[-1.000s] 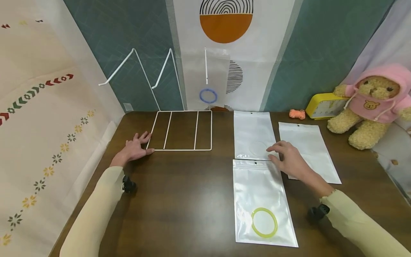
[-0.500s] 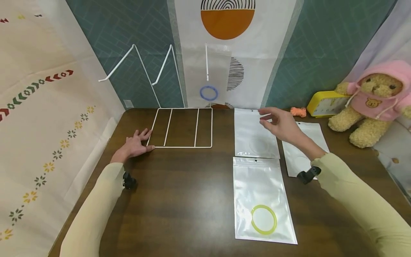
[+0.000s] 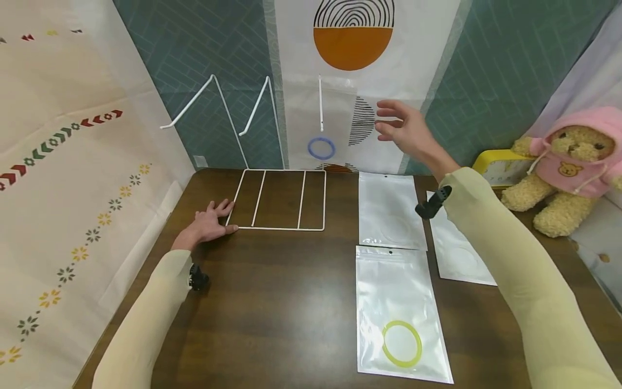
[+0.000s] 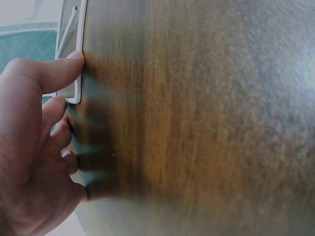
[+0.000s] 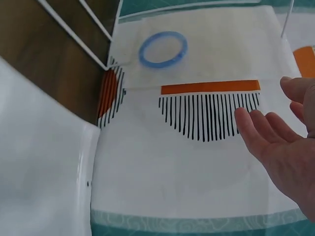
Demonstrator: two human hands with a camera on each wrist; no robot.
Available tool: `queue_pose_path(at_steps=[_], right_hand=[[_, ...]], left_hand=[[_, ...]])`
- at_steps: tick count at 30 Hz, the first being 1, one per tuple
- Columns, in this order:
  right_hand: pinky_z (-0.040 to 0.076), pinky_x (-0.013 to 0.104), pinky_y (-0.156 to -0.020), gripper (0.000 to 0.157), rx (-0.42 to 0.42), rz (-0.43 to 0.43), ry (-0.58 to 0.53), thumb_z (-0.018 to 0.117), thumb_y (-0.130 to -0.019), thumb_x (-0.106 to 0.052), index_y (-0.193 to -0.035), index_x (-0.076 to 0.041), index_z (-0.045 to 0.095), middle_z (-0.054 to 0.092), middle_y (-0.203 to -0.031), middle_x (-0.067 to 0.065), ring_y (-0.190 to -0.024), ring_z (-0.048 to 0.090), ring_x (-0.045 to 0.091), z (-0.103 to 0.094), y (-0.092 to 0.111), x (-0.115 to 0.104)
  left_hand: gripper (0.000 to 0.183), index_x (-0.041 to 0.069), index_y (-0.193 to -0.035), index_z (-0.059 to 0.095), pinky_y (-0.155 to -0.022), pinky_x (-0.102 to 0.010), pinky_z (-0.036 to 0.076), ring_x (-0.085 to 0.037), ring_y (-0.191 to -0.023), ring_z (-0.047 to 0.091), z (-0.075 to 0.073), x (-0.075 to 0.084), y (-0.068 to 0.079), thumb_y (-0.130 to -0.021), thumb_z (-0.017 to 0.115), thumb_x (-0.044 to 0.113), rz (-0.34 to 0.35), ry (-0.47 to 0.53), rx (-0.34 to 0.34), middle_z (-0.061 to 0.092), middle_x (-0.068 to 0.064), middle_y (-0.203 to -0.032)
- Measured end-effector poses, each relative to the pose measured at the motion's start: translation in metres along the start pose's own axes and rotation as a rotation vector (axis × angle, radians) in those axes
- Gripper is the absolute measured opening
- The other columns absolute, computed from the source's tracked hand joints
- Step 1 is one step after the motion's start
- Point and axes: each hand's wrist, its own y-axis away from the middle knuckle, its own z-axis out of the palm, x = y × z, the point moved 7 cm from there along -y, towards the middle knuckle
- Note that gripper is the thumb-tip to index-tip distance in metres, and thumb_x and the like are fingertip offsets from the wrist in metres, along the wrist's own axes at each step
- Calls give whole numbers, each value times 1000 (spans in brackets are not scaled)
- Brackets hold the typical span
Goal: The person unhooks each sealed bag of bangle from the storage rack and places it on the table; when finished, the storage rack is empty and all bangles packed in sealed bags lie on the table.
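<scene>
My left hand [image 3: 206, 224] lies with fingers spread at the left front corner of a white wire display rack [image 3: 277, 228]. In the left wrist view, the thumb touches the rack's base wire. A translucent bag [image 3: 296, 102] with a blue ring [image 3: 309, 147] in it hangs on the rack's right prong [image 3: 320, 102]. My right hand [image 3: 405, 129] is raised to the right of that bag, fingers loosely bent and holding nothing. Below it lies a silvery zip bag [image 3: 386, 197] with a faint pale ring. Nearer me is another zip bag [image 3: 374, 302] showing a yellow-green ring [image 3: 400, 323].
A third zip bag [image 3: 447, 237] lies farther right, partly behind my right sleeve. At the back right, a yellow clock [image 3: 502, 167] stands beside a teddy bear [image 3: 566, 210] in a pink hoodie. Two more prongs [image 3: 191, 101] jut forward on the rack's left.
My right hand has risen from over the zip bags, away and upward, to beside the hanging bag. The left hand has stayed on the rack's corner. The head view has shifted slightly.
</scene>
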Motion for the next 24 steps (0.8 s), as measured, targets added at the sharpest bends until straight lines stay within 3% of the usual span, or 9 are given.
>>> queue_pose_path(at_steps=[11, 24], right_hand=[[46, 42, -102, 57, 50, 44, -188, 60, -100, -15, -154, -18, 39, 45, -151, 12, -130, 51, 29, 16, -49, -6], [43, 46, -104, 57, 6, 68, -295, 62, -99, -13, -152, -21, 42, 47, -148, 12, -129, 52, 30, 28, -71, -18]], left_hand=[[82, 2, -157, 24, -104, -78, 2, -57, -144, 1, -1, 2, 3, -96, 62, 40, 0, 1, 16, 14, -25, -162], [80, 2, -156, 26, -104, -78, 2, -56, -144, 1, -1, -2, 1, -95, 63, 38, 8, 0, 29, 16, -24, -162]])
